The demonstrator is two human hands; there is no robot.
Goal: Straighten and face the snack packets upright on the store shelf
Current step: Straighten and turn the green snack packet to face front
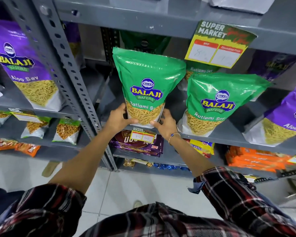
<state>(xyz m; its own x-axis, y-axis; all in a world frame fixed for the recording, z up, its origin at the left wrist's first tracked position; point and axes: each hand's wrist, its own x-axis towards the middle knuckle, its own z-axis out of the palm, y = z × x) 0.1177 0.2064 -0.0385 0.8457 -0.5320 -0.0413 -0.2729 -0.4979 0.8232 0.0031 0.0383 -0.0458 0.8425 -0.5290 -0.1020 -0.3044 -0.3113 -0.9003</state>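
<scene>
A green Ratlami Sev packet (pixel 146 82) stands upright at the front of the grey shelf (pixel 220 136), label facing me. My left hand (pixel 117 119) grips its lower left corner and my right hand (pixel 164 123) grips its lower right corner, thumbs across the bottom edge. A second green Ratlami Sev packet (pixel 217 103) stands just to the right, leaning slightly right. Behind both, another green packet (pixel 199 70) and a dark green one (pixel 143 41) are partly hidden.
Purple Aloo Sev packets stand at the far right (pixel 287 117) and in the left bay (pixel 24 65). A perforated steel upright (pixel 72 79) divides the bays. A price card (pixel 219 43) hangs from the shelf above. Lower shelves hold orange packs (pixel 253 159) and purple packs (pixel 138 144).
</scene>
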